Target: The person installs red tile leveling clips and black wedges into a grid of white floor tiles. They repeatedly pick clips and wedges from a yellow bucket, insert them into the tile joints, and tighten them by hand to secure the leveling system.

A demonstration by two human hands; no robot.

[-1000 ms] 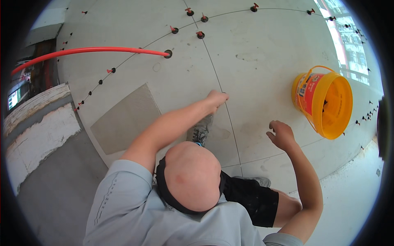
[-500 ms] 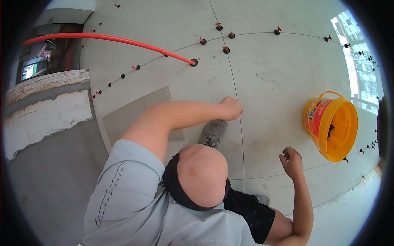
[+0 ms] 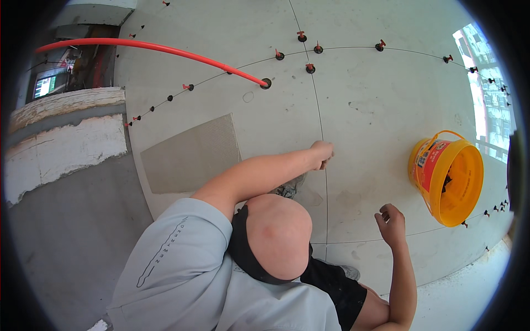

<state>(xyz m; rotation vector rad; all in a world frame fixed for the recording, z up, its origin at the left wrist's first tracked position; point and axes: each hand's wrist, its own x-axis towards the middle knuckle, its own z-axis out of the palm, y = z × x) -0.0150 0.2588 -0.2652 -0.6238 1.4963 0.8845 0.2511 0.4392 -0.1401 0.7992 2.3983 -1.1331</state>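
My left hand is closed, fingers bent together, over the thin dark joint line between pale floor tiles. Whatever its fingers may hold is hidden beneath them. Just below that forearm lies my dusty shoe, mostly covered by the arm and my bent knee. My right hand hovers over the floor to the right, fingers loosely curled and thumb apart, with nothing visible in it. Beyond it stands a yellow bucket, tilted in view, with a few small dark pieces inside.
Red-and-black tile-levelling clips stand along the far joints. A red hose rises from a round hole. A flat grey-beige sheet lies at left, beside a broken wall edge. More clips line the right.
My left hand has moved slightly nearer to me along the joint, its forearm now lower and covering more of the shoe. The view has shifted a little; the right hand stays almost still.
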